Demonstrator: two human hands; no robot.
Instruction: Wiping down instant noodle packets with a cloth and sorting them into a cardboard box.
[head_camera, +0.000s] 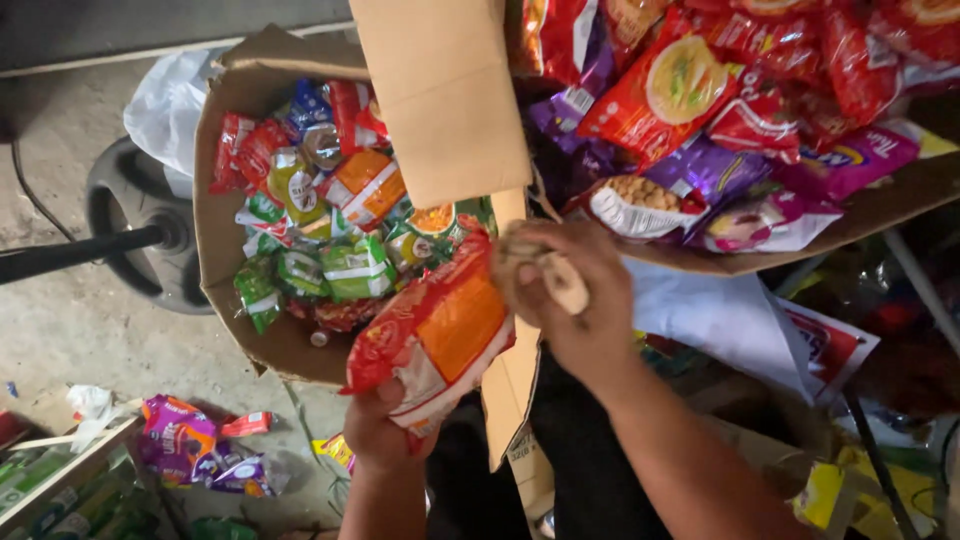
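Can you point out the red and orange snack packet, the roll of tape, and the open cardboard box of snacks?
Red and orange plastic snack packet (440, 335), head view, orange front panel.
Beige tape roll (562, 282), head view, outer edge.
Open brown cardboard box (218, 180), head view, left inner wall.

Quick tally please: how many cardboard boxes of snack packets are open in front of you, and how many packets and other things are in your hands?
Cardboard boxes: 2, left box and right box
Red-orange packet in left hand: 1
Small beige thing in right hand: 1
Total: 4
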